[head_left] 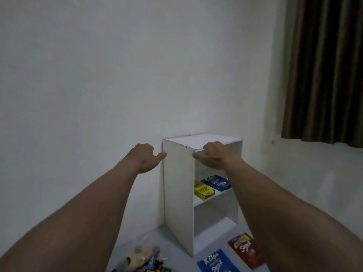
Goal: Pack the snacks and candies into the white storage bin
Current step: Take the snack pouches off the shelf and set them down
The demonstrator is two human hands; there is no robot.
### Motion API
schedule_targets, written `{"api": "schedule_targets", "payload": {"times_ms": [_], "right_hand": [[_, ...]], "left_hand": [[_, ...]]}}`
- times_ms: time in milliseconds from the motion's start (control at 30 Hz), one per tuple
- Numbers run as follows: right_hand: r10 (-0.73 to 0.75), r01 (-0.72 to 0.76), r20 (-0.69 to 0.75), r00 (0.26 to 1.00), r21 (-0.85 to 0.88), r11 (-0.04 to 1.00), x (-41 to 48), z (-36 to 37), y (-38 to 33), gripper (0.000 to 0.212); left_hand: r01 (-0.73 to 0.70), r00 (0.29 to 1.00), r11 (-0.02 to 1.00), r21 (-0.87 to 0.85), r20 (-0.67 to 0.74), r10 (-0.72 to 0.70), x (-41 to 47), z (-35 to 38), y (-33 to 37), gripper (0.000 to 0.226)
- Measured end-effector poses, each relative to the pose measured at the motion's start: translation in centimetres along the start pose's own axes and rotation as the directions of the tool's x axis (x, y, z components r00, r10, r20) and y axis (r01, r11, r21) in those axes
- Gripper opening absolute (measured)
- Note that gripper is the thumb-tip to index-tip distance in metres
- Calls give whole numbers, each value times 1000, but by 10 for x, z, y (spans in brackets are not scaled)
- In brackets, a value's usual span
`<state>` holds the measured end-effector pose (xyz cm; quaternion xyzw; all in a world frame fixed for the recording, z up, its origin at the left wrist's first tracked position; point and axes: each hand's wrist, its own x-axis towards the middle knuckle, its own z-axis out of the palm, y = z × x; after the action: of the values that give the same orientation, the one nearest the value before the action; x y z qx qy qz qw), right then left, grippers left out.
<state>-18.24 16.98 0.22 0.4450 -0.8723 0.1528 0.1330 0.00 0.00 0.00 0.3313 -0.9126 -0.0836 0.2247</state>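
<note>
The white storage bin [177,185] is a small upright shelf unit standing against the wall. My left hand [144,159] grips its back left top corner. My right hand [213,155] holds the front top edge, fingers over the top panel. On the middle shelf lie a yellow snack packet [203,190] and a blue snack packet [217,182]. On the floor in front lie a blue Kalpa packet [216,262], a red-brown packet [246,251] and a pile of mixed snacks and candies [144,259].
A plain white wall [98,75] runs behind the unit. A dark brown curtain [324,71] hangs at the upper right. The lower shelf compartment [215,218] holds nothing visible. Pale floor [314,183] extends to the right.
</note>
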Motion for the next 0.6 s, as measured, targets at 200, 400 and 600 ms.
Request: {"api": "schedule_targets", "payload": {"times_ms": [200,400,600], "right_hand": [[93,-93,4,996,-7,996,-19,-18,70,69],[139,-139,-2,990,-48,989,-38,-42,152,66],[179,-178,0,984,-97,979,-34,-49,239,69]], "left_hand": [[-113,991,993,16,69,112,11,33,71,83],[-172,983,984,42,72,168,29,74,155,78],[-157,984,987,-19,86,158,49,118,230,78]]}}
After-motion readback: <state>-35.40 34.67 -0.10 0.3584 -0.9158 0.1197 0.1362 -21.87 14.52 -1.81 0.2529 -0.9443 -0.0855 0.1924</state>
